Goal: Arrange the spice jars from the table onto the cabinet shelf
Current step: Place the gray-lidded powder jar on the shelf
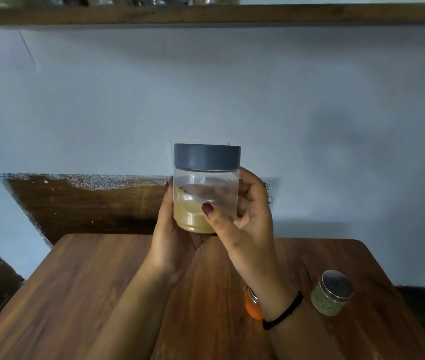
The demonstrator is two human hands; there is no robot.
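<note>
I hold a clear spice jar (206,178) with a grey lid upright above the far edge of the wooden table (89,294); tan powder fills its lower part. My left hand (169,245) wraps its left side and bottom. My right hand (247,224) grips its right side, thumb across the front. A small jar of green herbs with a metal lid (332,293) stands on the table at the right. An orange jar (253,305) shows partly behind my right wrist. The wooden cabinet shelf (206,14) runs across the top, high above the jar.
Several jars and containers (154,0) stand on the shelf, only their bases visible. A pale blue wall (206,87) rises behind the table, with a dark wooden panel (89,203) low on it. The table's right edge drops to a dark floor.
</note>
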